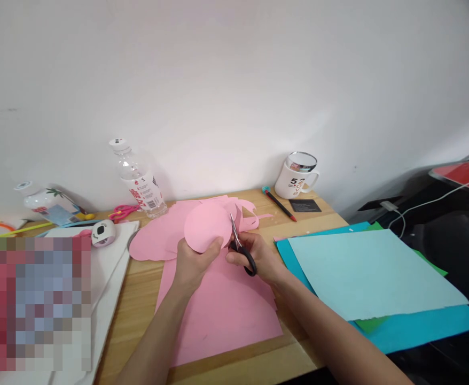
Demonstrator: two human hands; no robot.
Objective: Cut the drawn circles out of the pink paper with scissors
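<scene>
My left hand (190, 264) pinches the lower edge of a round pink paper piece (206, 227), held up above the desk. My right hand (254, 259) grips black-handled scissors (240, 248), whose blades point up along the right edge of that piece. Under both hands lies a large pink paper sheet (222, 315) on the wooden desk (138, 299). More pink offcuts (158, 240) lie behind the hands.
A plastic water bottle (138, 179) and a white mug (296, 176) stand by the wall, with a red pen (280, 205) and a dark card (305, 205) between. Light blue, blue and green sheets (370, 272) lie right. A white board (110, 267), punch (103, 232) and pink scissors (122, 212) lie left.
</scene>
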